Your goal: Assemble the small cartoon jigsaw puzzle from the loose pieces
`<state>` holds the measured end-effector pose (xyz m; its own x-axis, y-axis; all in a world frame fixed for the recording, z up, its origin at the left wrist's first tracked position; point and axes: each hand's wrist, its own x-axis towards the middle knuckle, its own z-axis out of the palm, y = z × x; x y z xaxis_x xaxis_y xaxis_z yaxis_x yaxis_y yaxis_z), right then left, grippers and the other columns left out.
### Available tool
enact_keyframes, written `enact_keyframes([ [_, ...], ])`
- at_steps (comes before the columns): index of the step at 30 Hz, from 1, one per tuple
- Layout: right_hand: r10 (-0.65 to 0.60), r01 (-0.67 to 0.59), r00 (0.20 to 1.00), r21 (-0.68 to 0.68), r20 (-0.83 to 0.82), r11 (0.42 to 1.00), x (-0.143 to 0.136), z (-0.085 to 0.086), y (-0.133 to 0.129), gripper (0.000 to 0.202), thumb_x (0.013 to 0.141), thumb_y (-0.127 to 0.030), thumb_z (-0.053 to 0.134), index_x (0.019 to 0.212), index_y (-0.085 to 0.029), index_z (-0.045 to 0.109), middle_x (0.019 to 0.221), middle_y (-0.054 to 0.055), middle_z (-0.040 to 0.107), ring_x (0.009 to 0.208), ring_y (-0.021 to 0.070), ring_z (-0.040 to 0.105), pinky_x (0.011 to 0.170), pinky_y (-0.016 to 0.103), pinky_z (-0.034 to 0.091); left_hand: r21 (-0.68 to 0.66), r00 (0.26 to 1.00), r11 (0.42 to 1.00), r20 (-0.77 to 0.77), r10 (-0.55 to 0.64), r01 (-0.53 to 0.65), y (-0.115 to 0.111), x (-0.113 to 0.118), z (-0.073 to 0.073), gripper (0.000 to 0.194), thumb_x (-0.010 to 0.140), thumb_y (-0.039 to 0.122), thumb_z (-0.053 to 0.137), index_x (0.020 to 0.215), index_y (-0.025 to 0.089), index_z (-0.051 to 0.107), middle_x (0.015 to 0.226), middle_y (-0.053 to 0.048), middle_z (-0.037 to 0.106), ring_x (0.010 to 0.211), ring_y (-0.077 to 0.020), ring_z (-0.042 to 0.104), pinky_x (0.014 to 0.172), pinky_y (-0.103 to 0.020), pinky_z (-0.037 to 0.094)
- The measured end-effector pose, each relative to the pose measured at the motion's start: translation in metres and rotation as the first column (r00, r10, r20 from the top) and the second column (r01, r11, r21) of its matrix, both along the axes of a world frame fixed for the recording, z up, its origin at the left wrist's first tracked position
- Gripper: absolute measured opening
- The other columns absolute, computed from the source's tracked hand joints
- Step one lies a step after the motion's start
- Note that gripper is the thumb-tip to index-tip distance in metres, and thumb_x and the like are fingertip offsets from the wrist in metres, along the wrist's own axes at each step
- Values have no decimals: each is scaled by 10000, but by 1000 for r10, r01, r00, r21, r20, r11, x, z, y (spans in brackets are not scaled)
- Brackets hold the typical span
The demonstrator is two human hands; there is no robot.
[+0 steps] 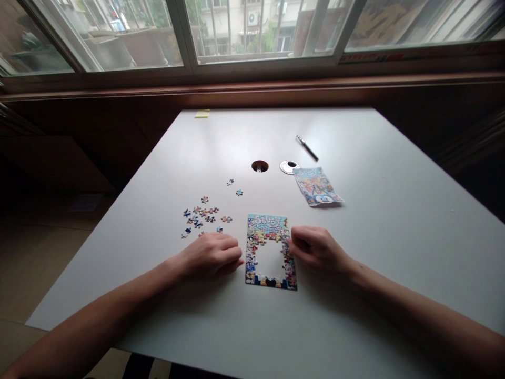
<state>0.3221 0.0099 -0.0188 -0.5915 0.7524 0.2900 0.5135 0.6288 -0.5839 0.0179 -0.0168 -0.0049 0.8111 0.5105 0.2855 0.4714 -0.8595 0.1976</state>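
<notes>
A small jigsaw puzzle (pixel 290 268) lies flat on the white table, its border joined around an open middle where the table shows. My left hand (pixel 216 254) rests just left of the puzzle with its fingers curled; whatever may be under them is hidden. Against the puzzle's right edge, my right hand (pixel 313 247) is closed, thumb and fingers together, and I cannot make out anything in it. Loose puzzle pieces (pixel 198 210) are scattered beyond my left hand. Two more pieces (pixel 239 192) lie apart from them, farther back.
A creased picture sheet (pixel 317 187) lies behind my right hand, touching a round metal ring (pixel 289 167). A black pen (pixel 306 148) is farther back. The white table (pixel 158 300) has a round hole (pixel 260 167) and a yellow note (pixel 202 113) at its far edge.
</notes>
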Motion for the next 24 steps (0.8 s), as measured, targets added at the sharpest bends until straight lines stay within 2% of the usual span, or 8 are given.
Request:
enact_keyframes([
  [3,-4,4,1000,3,-1,1000,0,-1,0,312,826,-143,521,648,-219,276,577,-58,315,522,90,277,499,239,251,67,987,986,-30,155,-152,15,-21,17,115,923,274,565,933,172,617,918,-71,625,862,-197,563,792,-336,478],
  [5,-7,7,1000,2,0,1000,1,-1,0,315,824,-143,523,647,-219,274,576,-60,308,520,90,269,498,239,248,149,957,950,-63,285,-273,26,-38,25,199,911,306,589,1061,188,644,1050,-101,631,985,-251,561,865,-406,483],
  [8,-14,14,1000,-1,2,1000,1,-1,0,317,818,-147,531,646,-219,275,575,-62,307,521,89,267,499,238,248,190,902,898,-100,421,-398,39,-59,26,348,931,307,567,1268,224,594,1273,-122,580,1184,-308,502,986,-483,445],
  [10,-17,17,1000,-3,6,1000,2,-1,-1,319,818,-150,532,645,-218,274,574,-61,308,523,90,266,500,237,248,154,889,898,-144,434,-413,43,-67,22,396,969,297,511,1360,236,529,1383,-119,519,1266,-303,464,1035,-480,425],
  [15,-27,27,999,4,25,1000,2,-2,-1,323,823,-150,530,648,-216,267,577,-60,313,528,88,265,505,234,250,48,883,906,-210,421,-421,44,-69,14,325,1021,279,407,1295,248,580,1337,-79,562,1182,-246,535,980,-406,479],
  [24,-30,30,999,-14,24,999,2,-5,1,319,834,-140,524,657,-211,268,585,-59,311,543,87,261,517,230,247,21,883,895,-160,442,-445,46,-70,13,293,1024,336,411,1117,247,674,1196,-57,643,1039,-218,596,832,-336,509],
])
